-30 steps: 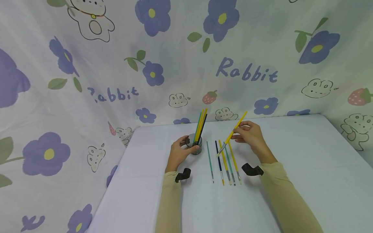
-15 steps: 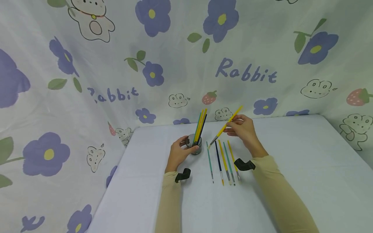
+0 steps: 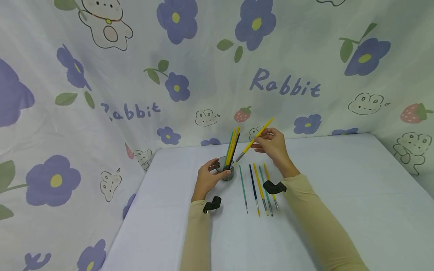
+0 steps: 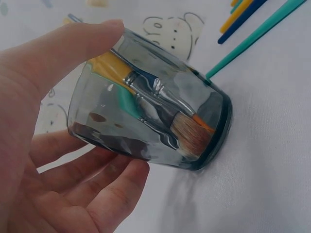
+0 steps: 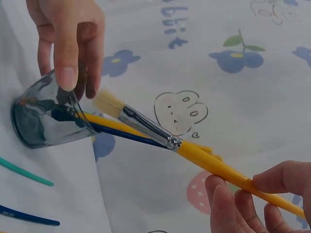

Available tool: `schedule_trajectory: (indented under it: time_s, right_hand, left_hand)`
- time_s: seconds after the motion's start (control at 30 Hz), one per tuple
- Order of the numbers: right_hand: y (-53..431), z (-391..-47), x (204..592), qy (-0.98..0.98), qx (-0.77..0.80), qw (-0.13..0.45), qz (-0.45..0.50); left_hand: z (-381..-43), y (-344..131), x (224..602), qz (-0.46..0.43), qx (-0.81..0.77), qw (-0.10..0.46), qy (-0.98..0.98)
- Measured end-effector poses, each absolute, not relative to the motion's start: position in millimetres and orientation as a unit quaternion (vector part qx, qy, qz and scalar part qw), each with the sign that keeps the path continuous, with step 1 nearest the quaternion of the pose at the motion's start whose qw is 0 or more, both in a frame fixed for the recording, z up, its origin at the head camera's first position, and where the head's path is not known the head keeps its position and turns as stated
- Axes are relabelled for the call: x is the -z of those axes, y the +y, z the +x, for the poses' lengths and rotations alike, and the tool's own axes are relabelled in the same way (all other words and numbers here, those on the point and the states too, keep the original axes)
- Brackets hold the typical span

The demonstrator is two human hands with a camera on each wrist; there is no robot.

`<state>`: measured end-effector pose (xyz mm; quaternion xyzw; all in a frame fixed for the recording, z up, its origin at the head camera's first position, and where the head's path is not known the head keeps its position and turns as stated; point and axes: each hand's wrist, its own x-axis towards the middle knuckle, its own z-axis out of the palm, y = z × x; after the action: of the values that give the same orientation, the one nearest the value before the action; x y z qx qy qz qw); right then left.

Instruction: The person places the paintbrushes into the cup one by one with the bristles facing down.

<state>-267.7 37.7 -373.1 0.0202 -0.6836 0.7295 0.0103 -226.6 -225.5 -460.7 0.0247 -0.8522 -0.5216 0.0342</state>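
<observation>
My left hand point(image 3: 205, 180) grips a clear grey glass point(image 5: 35, 124) on the table, thumb on the near side and fingers round the back. Bristle end down in it lean several paintbrushes point(image 3: 232, 147) with yellow, green and dark blue handles; their tips show through the glass in the left wrist view. My right hand point(image 3: 273, 146) pinches a yellow-handled flat paintbrush point(image 5: 211, 164) by the handle between thumb and fingers. Its pale bristles point down and left, close to the glass rim. Whether they are over the rim or beside it, I cannot tell.
Right of the glass, several paintbrushes lie side by side on the white cloth: a green one point(image 3: 243, 188) nearest the glass, then a dark blue one point(image 3: 253, 183) and a yellow one point(image 3: 259, 184), among others. A patterned curtain point(image 3: 210, 75) hangs behind the table's far edge.
My right hand has moved left and slightly up with the yellow paintbrush, bringing its bristles from above the row of brushes to the glass. The left hand and glass have stayed put.
</observation>
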Motion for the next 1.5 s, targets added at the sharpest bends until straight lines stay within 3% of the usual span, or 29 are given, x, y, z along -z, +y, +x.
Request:
schedule_trajectory:
  time_s: [1.5]
  right_hand:
    - [-12.8, -267.1, 394.9, -0.745, -0.665, -0.010, 0.054]
  left_hand:
    - [-225.6, -224.7, 459.8, 0.012, 0.523, 0.043, -0.851]
